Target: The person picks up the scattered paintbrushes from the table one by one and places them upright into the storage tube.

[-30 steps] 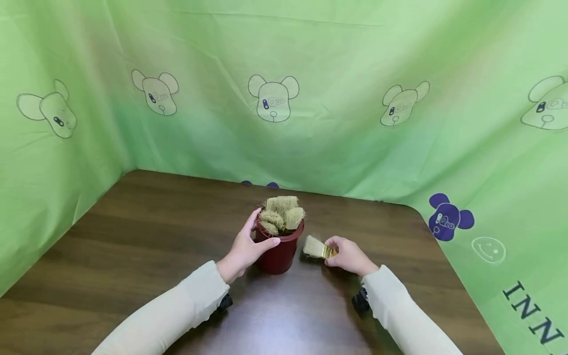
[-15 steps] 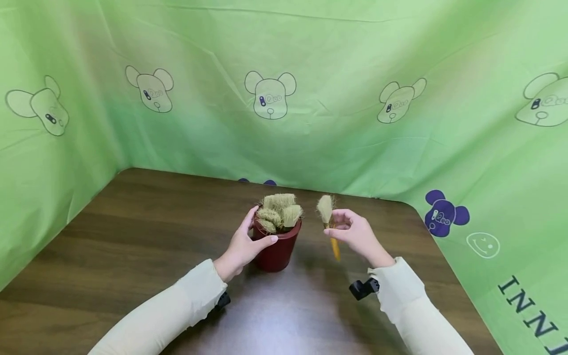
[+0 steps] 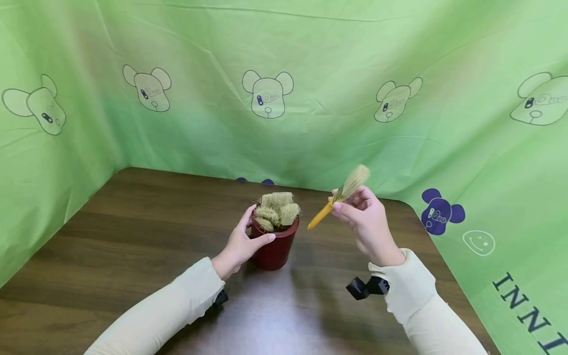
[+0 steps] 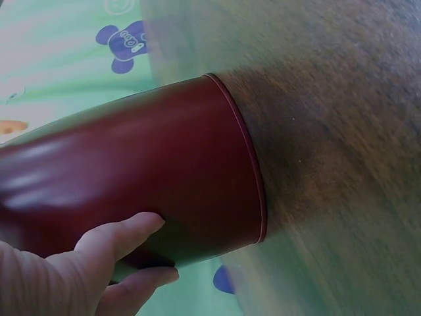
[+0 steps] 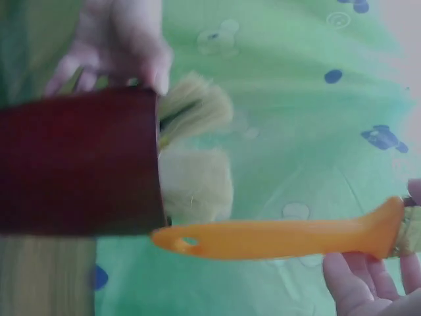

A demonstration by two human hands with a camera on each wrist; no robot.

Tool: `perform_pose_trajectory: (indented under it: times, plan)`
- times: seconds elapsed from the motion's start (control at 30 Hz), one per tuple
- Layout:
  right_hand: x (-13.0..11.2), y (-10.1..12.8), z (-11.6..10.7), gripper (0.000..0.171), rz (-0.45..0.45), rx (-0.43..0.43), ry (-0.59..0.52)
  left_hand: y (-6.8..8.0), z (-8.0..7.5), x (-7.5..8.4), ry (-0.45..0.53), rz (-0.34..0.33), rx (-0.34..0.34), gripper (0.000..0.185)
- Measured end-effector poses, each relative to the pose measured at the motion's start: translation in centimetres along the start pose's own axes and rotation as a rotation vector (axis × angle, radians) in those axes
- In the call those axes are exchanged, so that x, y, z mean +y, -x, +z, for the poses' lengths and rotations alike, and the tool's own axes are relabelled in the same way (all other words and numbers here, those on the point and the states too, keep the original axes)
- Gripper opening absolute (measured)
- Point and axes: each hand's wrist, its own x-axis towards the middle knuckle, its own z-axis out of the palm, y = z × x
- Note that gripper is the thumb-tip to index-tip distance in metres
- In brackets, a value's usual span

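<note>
Three brushes (image 3: 278, 209) already stood bristles-up in the red pot (image 3: 274, 249) on the surface (image 3: 133, 222), pot gripped by left hand (image 3: 241, 241). Fourth brush (image 3: 339, 195) pinched in right hand (image 3: 366, 219), raised beside the pot, handle aimed at it, seemingly not yet inserted

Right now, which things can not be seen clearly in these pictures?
- Handles of the brushes in the pot: hidden by the red pot, all views.
- Left hand: cut off by the left wrist view's edge.
- Held brush: bristles cut off, right wrist view; ferrule hidden by the right hand, head view.
</note>
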Motion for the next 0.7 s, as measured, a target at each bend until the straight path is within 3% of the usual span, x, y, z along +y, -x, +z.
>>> perform_pose_trajectory:
  times: [0.4,0.53,0.7]
  plan:
    - [-0.2,-0.5,2.0,0.023,0.132,0.017,-0.355,0.1,0.2,0.0,-0.013,0.004,-0.005,0.086]
    - [0.0,-0.3,3.3,0.022,0.167,0.099,-0.341,0.0,0.2,0.0,-0.017,0.012,-0.002,0.085]
    - [0.4,-0.2,4.9,0.023,0.176,0.204,-0.237,0.0,0.1,-0.1,-0.026,0.014,-0.003,0.086]
